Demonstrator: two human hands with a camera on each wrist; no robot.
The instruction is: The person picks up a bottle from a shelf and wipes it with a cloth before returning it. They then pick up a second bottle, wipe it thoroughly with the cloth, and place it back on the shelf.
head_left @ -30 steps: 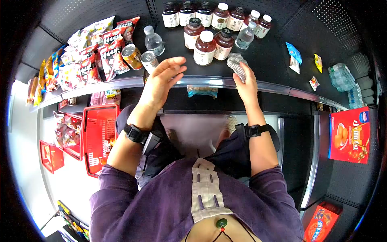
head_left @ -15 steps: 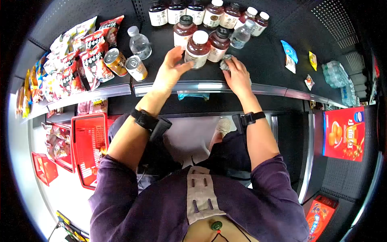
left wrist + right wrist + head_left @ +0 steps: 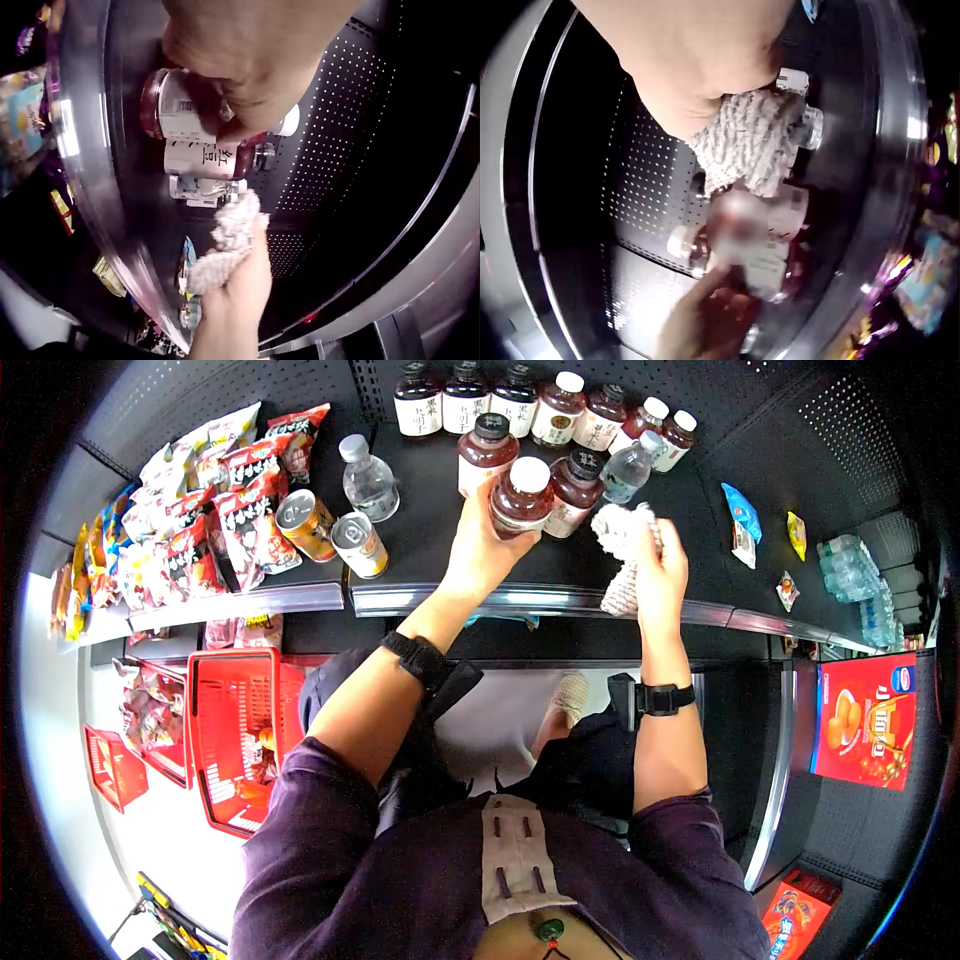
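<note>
My left hand [image 3: 485, 550] grips a bottle of dark red drink [image 3: 522, 508] with a white cap, its fingers and thumb round the sides. The bottle leans a little to the right at the front of the shelf. In the left wrist view its pale label [image 3: 178, 105] shows below the hand. To the right, my right hand [image 3: 662, 575] holds a bunched, ribbed grey-white cloth [image 3: 622, 545], raised near the shelf's front edge. Two dark-capped bottles stand close behind the held bottle, one at the left [image 3: 487, 452] and one at the right [image 3: 575, 490].
A row of bottles [image 3: 465, 405] lines the back, with a clear water bottle [image 3: 628, 468] at its front right. Another water bottle [image 3: 370, 485], two cans [image 3: 360, 545] and snack bags [image 3: 250, 525] stand left. Small packets [image 3: 740, 525] lie right. Red baskets [image 3: 235, 660] are below left.
My left hand has closed round the white-capped bottle, which now tilts. My right hand went in beside the bottles with the cloth, then came back right, the cloth hanging more loosely.
</note>
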